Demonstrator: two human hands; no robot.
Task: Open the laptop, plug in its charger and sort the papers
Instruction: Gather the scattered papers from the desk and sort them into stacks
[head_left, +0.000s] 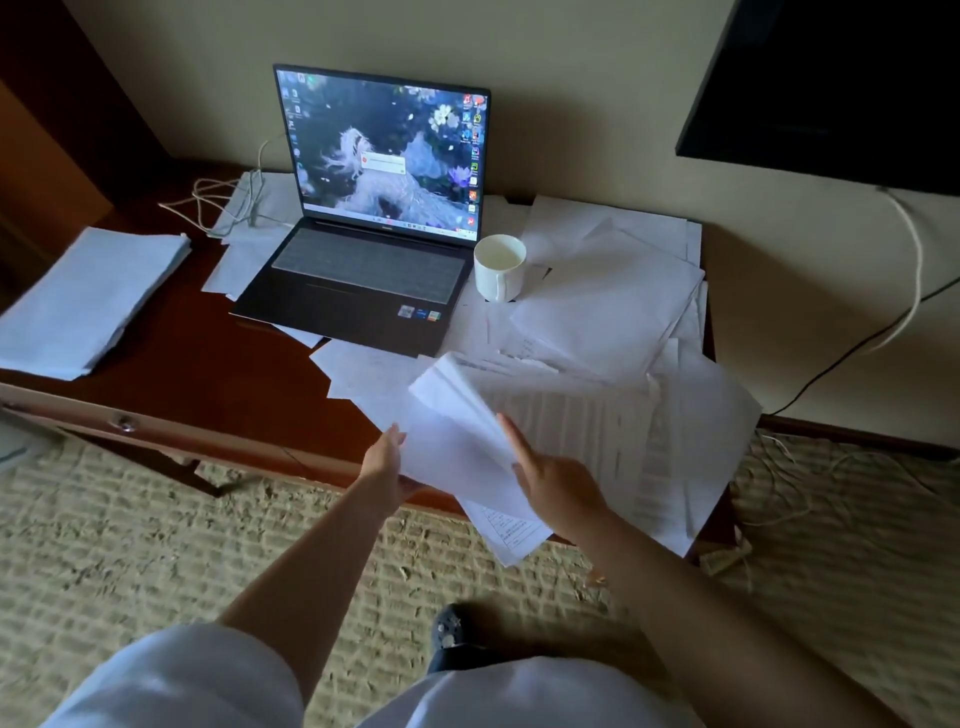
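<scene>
- A dark wooden tabletop (197, 374) stands against a pale wall, over woven carpet.
- Head view: the left hand (387, 457) grips the lifted sheets (457, 415) from beneath, while the right hand (550, 478) lies flat against them, fingers straight.
- Risk, as I judge it: loose papers (613, 312) overhanging the near edge could slide off, or a sweep could tip the white cup (500, 266) standing on them.
- The laptop (374, 208) is open and lit; a neat stack (88, 301) sits at the left.
</scene>
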